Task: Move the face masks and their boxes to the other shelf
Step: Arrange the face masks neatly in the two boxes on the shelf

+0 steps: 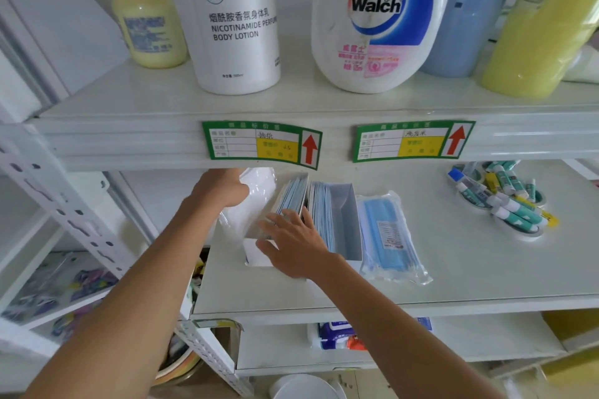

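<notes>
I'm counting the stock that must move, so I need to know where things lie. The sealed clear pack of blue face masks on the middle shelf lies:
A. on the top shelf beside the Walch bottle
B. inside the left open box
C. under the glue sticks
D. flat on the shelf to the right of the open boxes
D: the sealed pack of blue face masks lies flat on the shelf, just right of the right open box.

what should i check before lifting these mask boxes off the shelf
1. Left hand has a grip on the clear bag: cannot tell, fingers hidden.
2. Right hand grips the left mask box: not ok, fingers only rest on it.
3. Masks upright in the right mask box: ok.
4. Sealed mask pack lies clear of the boxes: ok, beside them.
5. Glue sticks out of the way: ok.
</notes>
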Action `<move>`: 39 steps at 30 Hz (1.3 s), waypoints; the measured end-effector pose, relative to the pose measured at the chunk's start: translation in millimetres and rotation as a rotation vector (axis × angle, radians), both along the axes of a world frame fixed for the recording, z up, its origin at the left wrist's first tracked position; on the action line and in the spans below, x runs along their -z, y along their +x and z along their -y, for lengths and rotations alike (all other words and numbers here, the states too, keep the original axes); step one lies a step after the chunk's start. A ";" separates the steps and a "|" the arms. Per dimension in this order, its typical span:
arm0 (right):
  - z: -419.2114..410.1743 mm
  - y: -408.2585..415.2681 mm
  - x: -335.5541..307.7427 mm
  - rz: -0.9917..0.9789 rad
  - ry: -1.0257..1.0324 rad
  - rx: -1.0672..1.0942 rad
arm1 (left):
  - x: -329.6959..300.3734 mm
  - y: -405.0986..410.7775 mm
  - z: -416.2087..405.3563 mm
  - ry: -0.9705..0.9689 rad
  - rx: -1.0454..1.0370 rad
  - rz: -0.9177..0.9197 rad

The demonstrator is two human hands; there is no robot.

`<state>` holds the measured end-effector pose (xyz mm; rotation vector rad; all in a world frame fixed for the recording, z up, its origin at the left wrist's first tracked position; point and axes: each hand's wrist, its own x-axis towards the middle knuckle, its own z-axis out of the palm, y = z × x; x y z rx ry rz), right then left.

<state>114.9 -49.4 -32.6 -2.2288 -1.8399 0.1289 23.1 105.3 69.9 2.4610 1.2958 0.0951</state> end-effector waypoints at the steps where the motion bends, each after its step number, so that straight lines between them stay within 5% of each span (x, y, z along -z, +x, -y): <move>1: 0.7 0.1 0.5 0.031 -0.022 -0.001 | -0.5 3.1 -1.8 -0.010 0.013 -0.059; 8: 8.4 -1.8 -4.4 0.132 -0.038 0.016 | 2.7 36.5 -10.9 -0.084 -0.002 -0.301; 17: 14.3 -1.1 -2.3 0.127 -0.045 0.002 | 37.2 52.5 18.9 0.155 0.072 -0.008; 28: 15.3 -3.5 -3.9 0.096 -0.048 -0.008 | 79.9 40.2 42.6 0.382 0.149 -0.096; 39: 25.3 5.2 -0.3 0.039 0.026 -0.050 | 85.6 31.8 38.2 0.221 0.255 -0.042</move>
